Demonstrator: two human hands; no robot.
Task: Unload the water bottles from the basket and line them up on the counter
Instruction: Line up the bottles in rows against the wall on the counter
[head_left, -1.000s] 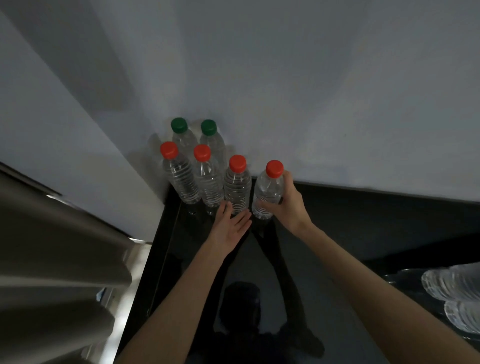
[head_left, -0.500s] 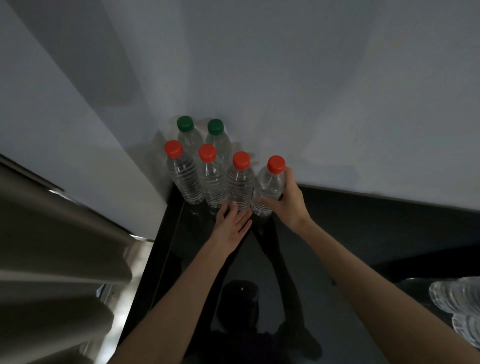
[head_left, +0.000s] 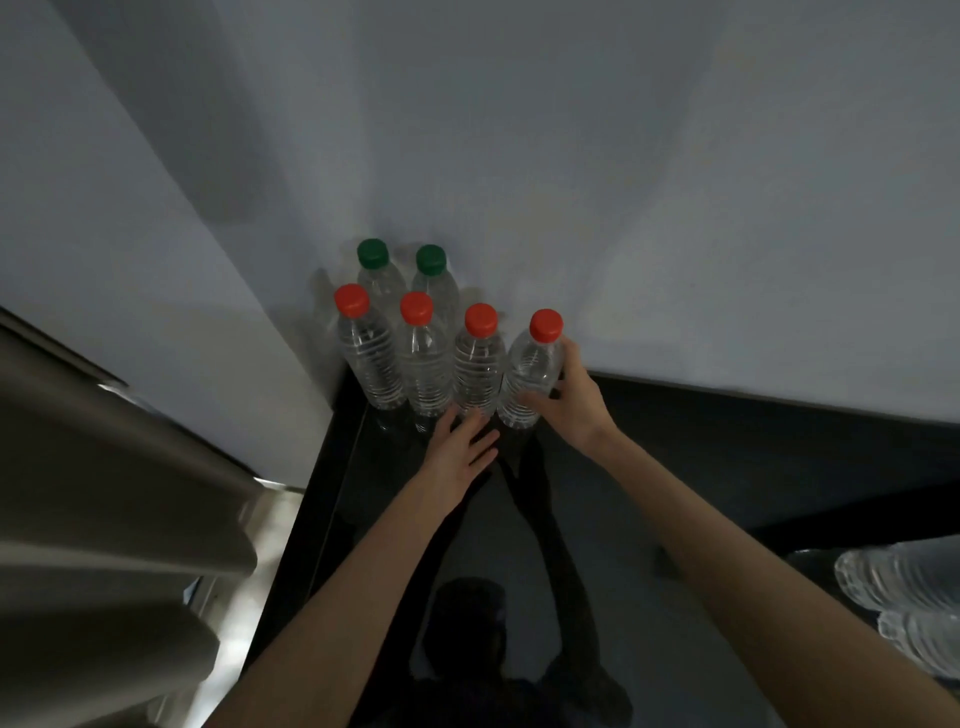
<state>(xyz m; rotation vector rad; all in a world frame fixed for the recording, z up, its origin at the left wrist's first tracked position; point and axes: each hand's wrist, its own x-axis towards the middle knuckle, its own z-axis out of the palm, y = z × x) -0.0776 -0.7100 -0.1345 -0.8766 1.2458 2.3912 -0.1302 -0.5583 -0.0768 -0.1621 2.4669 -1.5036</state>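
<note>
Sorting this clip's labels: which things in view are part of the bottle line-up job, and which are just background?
Part of the job:
- four red-capped bottles in the front row
- two green-capped bottles behind
- right hand holding the rightmost bottle
- left hand
- black counter
- more bottles at right edge

Background:
- wall
- steel surface, left

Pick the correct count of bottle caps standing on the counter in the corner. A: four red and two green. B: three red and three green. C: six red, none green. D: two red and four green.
A: the front row shows four red caps, the rightmost on the bottle held by the right hand, and two green caps, one beside the other, stand behind them against the wall.
</note>
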